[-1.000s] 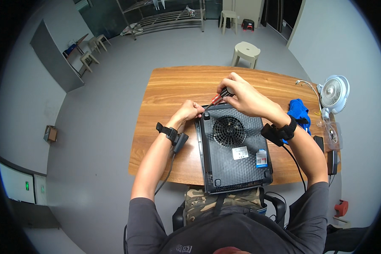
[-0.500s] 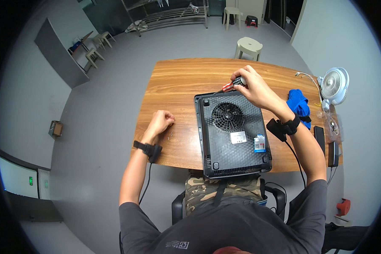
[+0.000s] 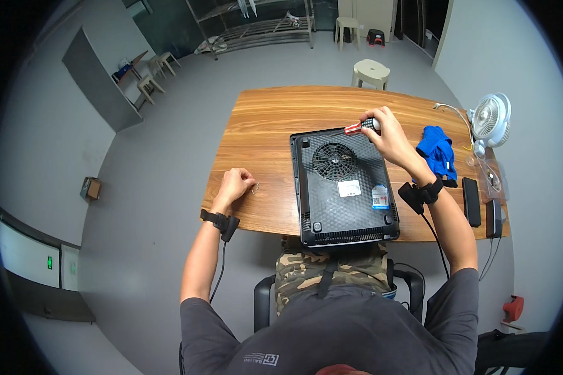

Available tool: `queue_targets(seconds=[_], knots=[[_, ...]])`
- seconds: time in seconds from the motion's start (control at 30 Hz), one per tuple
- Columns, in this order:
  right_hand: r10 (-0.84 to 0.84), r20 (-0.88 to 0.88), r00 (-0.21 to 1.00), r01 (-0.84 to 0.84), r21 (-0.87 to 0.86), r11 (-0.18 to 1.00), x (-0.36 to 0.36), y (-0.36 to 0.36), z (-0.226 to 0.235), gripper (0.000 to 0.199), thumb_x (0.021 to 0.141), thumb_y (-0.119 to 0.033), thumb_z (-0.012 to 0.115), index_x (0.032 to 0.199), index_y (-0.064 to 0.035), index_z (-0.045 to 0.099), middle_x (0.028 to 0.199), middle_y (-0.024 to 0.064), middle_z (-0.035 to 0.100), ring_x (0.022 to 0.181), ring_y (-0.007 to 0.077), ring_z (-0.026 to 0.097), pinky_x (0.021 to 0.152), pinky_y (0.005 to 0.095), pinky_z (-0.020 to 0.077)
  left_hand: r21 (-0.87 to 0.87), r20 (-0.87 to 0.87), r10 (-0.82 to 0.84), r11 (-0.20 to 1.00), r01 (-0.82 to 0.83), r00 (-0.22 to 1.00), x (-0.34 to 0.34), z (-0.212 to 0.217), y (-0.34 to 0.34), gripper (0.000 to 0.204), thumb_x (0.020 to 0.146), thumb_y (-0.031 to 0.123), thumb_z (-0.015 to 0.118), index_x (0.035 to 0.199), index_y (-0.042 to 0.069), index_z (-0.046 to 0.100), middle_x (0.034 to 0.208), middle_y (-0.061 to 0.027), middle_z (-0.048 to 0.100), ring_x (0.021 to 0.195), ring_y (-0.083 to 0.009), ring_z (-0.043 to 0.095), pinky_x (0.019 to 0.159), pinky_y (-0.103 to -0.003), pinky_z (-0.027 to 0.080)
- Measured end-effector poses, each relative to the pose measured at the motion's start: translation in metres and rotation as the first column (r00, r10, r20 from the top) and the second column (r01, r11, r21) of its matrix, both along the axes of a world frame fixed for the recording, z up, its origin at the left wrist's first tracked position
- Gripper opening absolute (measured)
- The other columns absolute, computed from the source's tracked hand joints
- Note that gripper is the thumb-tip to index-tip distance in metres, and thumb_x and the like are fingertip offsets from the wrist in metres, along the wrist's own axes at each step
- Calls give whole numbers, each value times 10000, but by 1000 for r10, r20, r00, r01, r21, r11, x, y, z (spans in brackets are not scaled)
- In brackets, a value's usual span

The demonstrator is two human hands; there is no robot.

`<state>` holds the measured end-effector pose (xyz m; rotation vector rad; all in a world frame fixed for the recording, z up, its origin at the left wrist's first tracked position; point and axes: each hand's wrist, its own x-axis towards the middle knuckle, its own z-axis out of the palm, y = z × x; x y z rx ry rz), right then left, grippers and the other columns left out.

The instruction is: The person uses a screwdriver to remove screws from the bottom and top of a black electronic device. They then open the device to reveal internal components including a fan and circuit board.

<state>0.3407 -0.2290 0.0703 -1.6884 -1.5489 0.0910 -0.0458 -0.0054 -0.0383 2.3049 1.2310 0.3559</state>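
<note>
A black induction cooker [image 3: 316, 203] lies upside down near the table's front edge, with its round fan grille [image 3: 334, 161] facing up. My right hand [image 3: 385, 132] grips a screwdriver [image 3: 355, 129] with a red and white handle. The shaft slants down leftward to the cooker's far edge; whether the tip sits in a screw is too small to tell. On the wood left of the cooker, my left hand [image 3: 234, 185] rests with its fingers pinched together. Small screws [image 3: 254, 189] lie right at those fingertips. Whatever the pinch holds is hidden.
The wooden table [image 3: 275, 112] carries a blue cloth [image 3: 438, 153], a black case [image 3: 471, 201], a clear plastic box [image 3: 493, 175] and a white fan [image 3: 491, 122] along its right side. A stool [image 3: 371, 73] stands beyond the far edge. Cables hang from both wrist straps.
My right hand has moved the screwdriver rightward along the cooker's far edge. My left hand has come closer to the screws. The whole view has shifted slightly.
</note>
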Motion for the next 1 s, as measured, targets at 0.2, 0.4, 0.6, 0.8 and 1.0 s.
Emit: queue_targets(seconds=[0.2, 0.4, 0.6, 0.8, 1.0], knots=[[-62, -80, 995, 68, 82, 994, 12, -20, -1, 262, 916, -123, 734, 1144, -20, 656, 1073, 161, 587, 1014, 320, 634, 902, 400, 517, 224, 238, -129, 972, 75, 963, 66, 27, -34, 263, 955, 158, 688, 1149, -14, 727, 1104, -180, 761, 1016, -271, 738, 880, -369, 575], [-108, -162, 981, 129, 126, 984, 12, -33, -10, 264, 913, -145, 749, 1136, -30, 667, 1095, 164, 604, 1035, 307, 635, 911, 389, 516, -303, 468, -360, 792, 529, 807, 192, 56, -125, 501, 1005, 154, 616, 1446, -57, 506, 1366, -200, 645, 1241, -254, 640, 997, -361, 542], [-83, -73, 994, 98, 220, 971, 6, -30, -28, 264, 894, -116, 744, 1125, -23, 658, 1084, 181, 610, 1050, 347, 619, 924, 416, 503, -379, 504, -334, 743, 551, 797, 235, 68, -139, 603, 1007, 159, 623, 1518, -58, 387, 1485, -190, 532, 1282, -242, 594, 998, -357, 535], [-108, -148, 983, 121, 80, 989, 17, -58, -57, 492, 886, -137, 720, 1275, 31, 469, 1183, 246, 496, 1065, 387, 618, 915, 435, 541, -454, 526, -373, 637, 623, 764, 260, 62, -157, 508, 998, 67, 605, 1491, 38, 491, 1347, -73, 632, 1179, -153, 609, 936, -313, 524], [-181, -47, 982, 169, -192, 967, 14, -76, -64, 600, 921, -226, 689, 1348, 109, 432, 1240, 335, 547, 1168, 437, 595, 1004, 456, 499, -334, 552, -552, 541, 772, 625, 267, 45, -170, 795, 843, -125, 475, 1606, 59, 346, 1397, -117, 613, 1241, -199, 592, 1051, -342, 470]])
